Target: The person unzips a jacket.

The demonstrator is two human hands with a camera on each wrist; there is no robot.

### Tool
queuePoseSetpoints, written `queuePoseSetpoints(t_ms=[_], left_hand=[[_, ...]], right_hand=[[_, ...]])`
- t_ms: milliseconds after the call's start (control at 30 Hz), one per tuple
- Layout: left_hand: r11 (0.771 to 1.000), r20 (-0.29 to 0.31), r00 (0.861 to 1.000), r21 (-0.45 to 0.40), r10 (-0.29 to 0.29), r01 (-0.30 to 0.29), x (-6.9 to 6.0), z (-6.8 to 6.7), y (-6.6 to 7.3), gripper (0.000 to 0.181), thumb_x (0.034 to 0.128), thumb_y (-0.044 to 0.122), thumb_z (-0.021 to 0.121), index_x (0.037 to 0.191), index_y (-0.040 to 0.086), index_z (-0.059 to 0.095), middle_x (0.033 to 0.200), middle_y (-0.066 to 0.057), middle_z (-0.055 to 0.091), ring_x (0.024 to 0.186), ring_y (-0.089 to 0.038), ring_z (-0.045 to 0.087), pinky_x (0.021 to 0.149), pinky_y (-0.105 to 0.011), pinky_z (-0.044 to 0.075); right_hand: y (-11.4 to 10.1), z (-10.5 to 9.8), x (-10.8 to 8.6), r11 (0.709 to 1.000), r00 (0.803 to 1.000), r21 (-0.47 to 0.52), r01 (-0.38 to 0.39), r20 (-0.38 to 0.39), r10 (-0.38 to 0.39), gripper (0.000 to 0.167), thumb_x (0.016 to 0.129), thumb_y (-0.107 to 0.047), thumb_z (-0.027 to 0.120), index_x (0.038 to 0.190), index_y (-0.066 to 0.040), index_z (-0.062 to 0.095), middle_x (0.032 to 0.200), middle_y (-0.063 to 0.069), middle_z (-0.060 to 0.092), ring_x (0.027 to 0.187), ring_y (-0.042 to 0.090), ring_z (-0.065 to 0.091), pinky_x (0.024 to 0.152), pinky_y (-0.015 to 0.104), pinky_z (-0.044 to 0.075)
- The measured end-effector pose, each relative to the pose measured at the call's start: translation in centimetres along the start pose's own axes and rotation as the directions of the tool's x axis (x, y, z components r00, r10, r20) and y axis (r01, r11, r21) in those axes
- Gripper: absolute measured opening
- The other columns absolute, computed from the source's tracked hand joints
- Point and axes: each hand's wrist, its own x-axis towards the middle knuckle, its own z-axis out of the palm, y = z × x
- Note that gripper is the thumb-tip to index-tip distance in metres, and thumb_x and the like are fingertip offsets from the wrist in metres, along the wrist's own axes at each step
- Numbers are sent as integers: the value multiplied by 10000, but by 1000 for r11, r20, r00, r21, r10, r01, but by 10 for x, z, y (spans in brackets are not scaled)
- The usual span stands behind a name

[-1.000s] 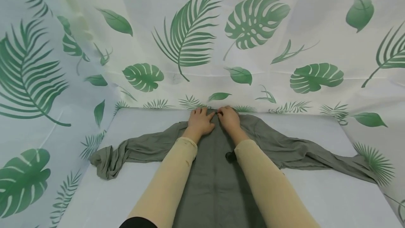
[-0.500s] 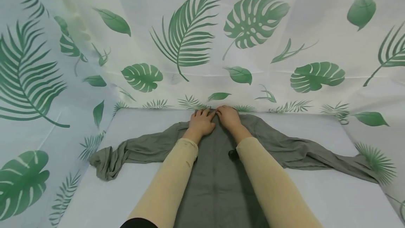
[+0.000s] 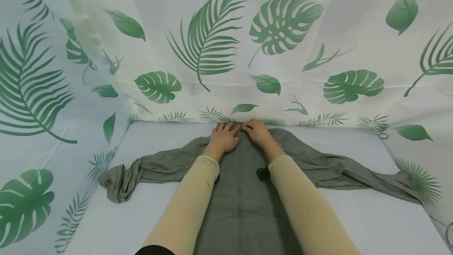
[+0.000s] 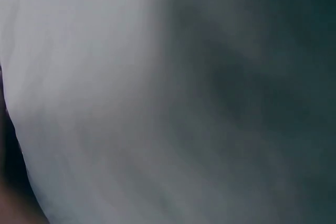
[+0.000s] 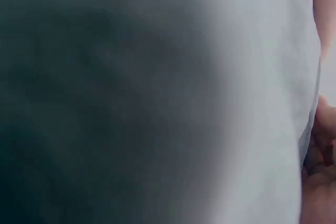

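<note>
A grey-green long-sleeved garment [image 3: 240,200] lies spread on a white table, its sleeves reaching out to both sides. At its top edge the left hand [image 3: 223,137] rests flat on the cloth, fingers spread. Just right of it, the right hand [image 3: 257,132] pinches a small dark bit of the garment's collar area between thumb and fingers. Blurred cloth [image 4: 157,103] fills most of the left wrist view. In the right wrist view, cloth [image 5: 157,103] covers most of the picture, with part of a hand [image 5: 320,182] at the right edge.
The white table surface [image 3: 155,207] extends on both sides of the garment. A white curtain with green leaf prints [image 3: 226,42] hangs behind the table and along its left side. A small black object [image 3: 262,173] shows beside the right sleeve cuff.
The right hand has shifted slightly to the right, its fingertips a little farther from the left hand. The left hand stays on the cloth, nearly unmoved.
</note>
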Motion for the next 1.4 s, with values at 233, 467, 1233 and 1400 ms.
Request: queuePoseSetpoints(t_ms=[233,467,1233,1400], left_hand=[[1000,3,1000,15,-8,8,-3,-1,-3,534,1064,490,296,1579,404,186,1662,52,166,1520,-275,175,1246,-502,262],[1000,15,1000,6,-6,6,-6,-1,-5,540,1067,487,291,1584,393,170,1670,48,147,1533,-278,144,1256,-501,250],[988,-82,985,0,154,-154,-27,8,-12,518,1071,345,375,1577,284,281,1660,-4,207,1545,-294,148,1295,-508,185],[985,-66,983,-17,168,-170,-30,6,-6,511,1073,268,365,1574,313,278,1628,20,290,1522,-270,233,1274,-499,248]], right_hand=[[-2,2,-8,993,996,-76,93,2,-93,204,1007,-230,581,1059,-108,736,1083,91,656,1042,282,613,971,456,542],[-14,2,-20,981,988,-135,139,-49,-147,196,985,-205,616,1041,-78,754,1028,114,672,992,310,618,934,478,543],[-3,10,-34,989,998,138,-54,-11,56,216,991,-313,611,1091,-160,727,1290,44,653,1217,269,596,1050,464,524],[-2,11,-37,988,998,138,-64,-15,67,236,999,-305,598,1108,-137,723,1341,54,636,1258,291,573,1077,475,507]])
